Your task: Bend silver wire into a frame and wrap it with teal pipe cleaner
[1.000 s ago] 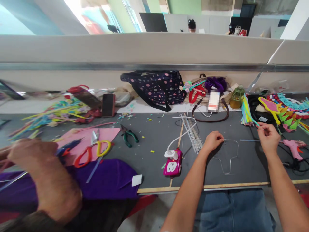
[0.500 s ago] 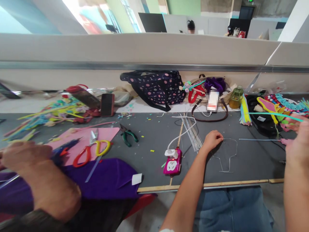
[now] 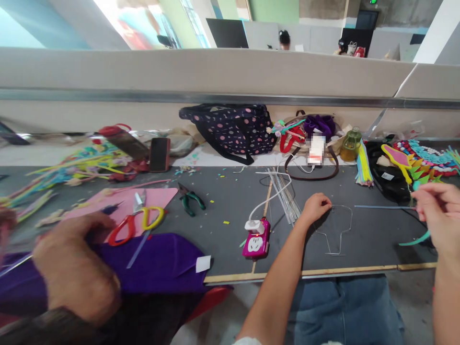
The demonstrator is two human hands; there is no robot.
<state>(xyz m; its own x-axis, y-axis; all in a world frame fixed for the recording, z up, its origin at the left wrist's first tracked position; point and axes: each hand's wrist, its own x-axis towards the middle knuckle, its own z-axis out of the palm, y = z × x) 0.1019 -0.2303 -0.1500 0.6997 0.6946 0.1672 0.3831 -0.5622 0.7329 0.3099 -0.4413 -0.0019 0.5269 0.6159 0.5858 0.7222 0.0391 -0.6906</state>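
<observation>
On the grey table top lies a thin wire frame point(image 3: 351, 221), bent into a goblet-like outline. My left hand point(image 3: 316, 207) is closed in a pinch at its upper left corner. At the right edge my right hand point(image 3: 440, 211) is raised over the table, thumb and fingers pinched on a teal pipe cleaner point(image 3: 416, 239). One end of it shows above the fingertips and another length curves out below the hand; the part between is hidden. A pale blue-grey strip point(image 3: 384, 207) lies between the wire frame and my right hand.
Straight wires point(image 3: 285, 196) and a magenta power socket point(image 3: 256, 238) with a white plug lie left of my forearm. At left, a co-worker's hand point(image 3: 72, 254) is near scissors point(image 3: 138, 223) and purple cloth point(image 3: 161, 258). Pipe cleaners point(image 3: 364, 165) and a bottle point(image 3: 351, 145) stand behind.
My right hand has turned and drawn the teal pipe cleaner, which pointed left across the table, so that it now hangs below the hand. My left hand stays put. The co-worker's hand shifted right.
</observation>
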